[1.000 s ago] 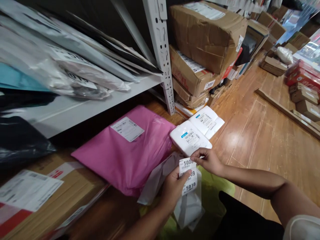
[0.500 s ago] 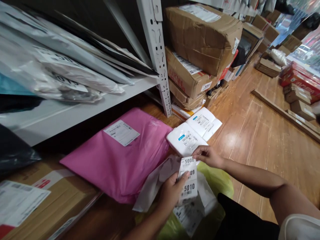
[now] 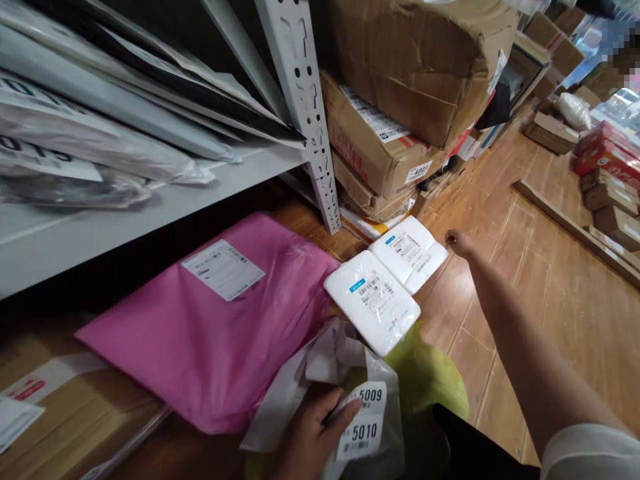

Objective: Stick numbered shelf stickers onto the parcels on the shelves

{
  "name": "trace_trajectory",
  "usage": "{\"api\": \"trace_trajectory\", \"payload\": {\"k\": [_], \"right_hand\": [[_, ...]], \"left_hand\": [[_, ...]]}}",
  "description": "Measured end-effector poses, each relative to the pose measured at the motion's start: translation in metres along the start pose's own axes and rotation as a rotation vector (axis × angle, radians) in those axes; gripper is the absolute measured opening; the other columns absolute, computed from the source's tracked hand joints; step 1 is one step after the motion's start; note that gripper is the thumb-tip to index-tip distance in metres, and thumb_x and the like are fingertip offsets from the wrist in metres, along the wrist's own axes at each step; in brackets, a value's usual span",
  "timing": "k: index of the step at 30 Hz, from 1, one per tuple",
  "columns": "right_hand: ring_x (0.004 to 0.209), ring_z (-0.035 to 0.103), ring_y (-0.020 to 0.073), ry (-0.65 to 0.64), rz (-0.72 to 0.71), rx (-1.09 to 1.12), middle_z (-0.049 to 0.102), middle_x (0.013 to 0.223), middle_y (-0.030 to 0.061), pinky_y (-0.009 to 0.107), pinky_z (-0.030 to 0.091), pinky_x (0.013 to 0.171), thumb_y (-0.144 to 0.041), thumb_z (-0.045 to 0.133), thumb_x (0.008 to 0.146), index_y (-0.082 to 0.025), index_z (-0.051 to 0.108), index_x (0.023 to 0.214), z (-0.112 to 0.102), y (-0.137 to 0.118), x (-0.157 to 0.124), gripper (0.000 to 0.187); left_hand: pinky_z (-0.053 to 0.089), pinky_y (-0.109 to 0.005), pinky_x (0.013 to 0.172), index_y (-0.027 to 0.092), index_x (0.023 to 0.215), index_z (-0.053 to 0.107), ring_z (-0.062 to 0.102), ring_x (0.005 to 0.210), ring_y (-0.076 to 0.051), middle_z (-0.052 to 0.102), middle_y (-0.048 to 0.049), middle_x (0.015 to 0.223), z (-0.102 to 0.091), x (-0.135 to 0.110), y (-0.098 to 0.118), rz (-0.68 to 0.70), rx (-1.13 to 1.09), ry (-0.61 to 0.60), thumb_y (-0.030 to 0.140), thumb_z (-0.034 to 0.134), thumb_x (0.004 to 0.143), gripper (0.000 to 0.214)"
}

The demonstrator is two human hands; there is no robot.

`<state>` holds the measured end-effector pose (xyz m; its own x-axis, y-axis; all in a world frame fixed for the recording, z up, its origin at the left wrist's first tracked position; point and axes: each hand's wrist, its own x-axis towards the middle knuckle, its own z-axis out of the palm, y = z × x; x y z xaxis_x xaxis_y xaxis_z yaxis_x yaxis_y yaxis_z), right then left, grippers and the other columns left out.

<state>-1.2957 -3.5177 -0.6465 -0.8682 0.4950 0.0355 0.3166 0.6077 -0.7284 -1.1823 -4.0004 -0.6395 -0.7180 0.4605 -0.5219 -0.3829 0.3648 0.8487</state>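
Note:
My left hand (image 3: 320, 427) is closed on a strip of white number labels (image 3: 364, 427) printed 5009 and 5010, its thumb lying across the strip. Under it spreads a grey-white plastic mailer (image 3: 280, 393) with a yellow-green bag (image 3: 435, 373) beside it. My right hand (image 3: 461, 243) is stretched forward over the floor, just right of the farther white packet (image 3: 407, 250). Its fingers are curled together, and what they hold, if anything, is hidden. The nearer white packet (image 3: 373, 303) lies between the hands; both packets carry printed shipping labels.
A large pink parcel (image 3: 225, 347) lies on the left, partly under a grey metal shelf (image 3: 165, 213) stacked with flat mailers. Past the perforated upright (image 3: 315, 133) stand piled cardboard boxes (image 3: 370, 147). A brown strip (image 3: 575, 233) crosses the wooden floor at right.
The 5008 label is gone from the strip in my left hand. My right hand has moved away from the strip, forward and right, beside the farther white packet. The left hand sits lower in view.

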Motion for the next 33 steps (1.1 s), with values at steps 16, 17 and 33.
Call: {"api": "trace_trajectory", "payload": {"k": [16, 17, 33], "right_hand": [[0.088, 0.064, 0.0204, 0.038, 0.068, 0.283, 0.070, 0.098, 0.0117, 0.035, 0.054, 0.078, -0.048, 0.060, 0.086, -0.017, 0.066, 0.110, 0.032, -0.054, -0.086, 0.040], [0.087, 0.065, 0.0198, 0.018, 0.023, 0.310, 0.071, 0.096, 0.0104, 0.033, 0.054, 0.076, -0.052, 0.060, 0.086, -0.018, 0.068, 0.105, 0.037, -0.067, -0.114, 0.040], [0.063, 0.062, 0.0132, -0.567, 0.051, 0.630, 0.070, 0.072, 0.0021, 0.028, 0.052, 0.062, -0.056, 0.080, 0.068, -0.016, 0.072, 0.079, 0.074, -0.149, -0.260, 0.042]], "left_hand": [[0.056, -0.032, 0.073, 0.020, 0.072, 0.073, 0.066, 0.078, -0.027, 0.074, -0.0059, 0.075, 0.008, 0.002, 0.033, 0.102, -0.153, 0.052, 0.071, 0.069, 0.060, 0.052], [0.056, -0.032, 0.074, 0.020, 0.074, 0.073, 0.066, 0.078, -0.027, 0.074, -0.0060, 0.077, 0.010, 0.001, 0.035, 0.110, -0.163, 0.044, 0.071, 0.069, 0.061, 0.053], [0.047, -0.026, 0.051, 0.017, 0.070, 0.069, 0.061, 0.057, -0.019, 0.067, -0.0017, 0.059, 0.027, -0.008, 0.041, 0.014, -0.227, 0.162, 0.058, 0.068, 0.058, 0.043]]}}
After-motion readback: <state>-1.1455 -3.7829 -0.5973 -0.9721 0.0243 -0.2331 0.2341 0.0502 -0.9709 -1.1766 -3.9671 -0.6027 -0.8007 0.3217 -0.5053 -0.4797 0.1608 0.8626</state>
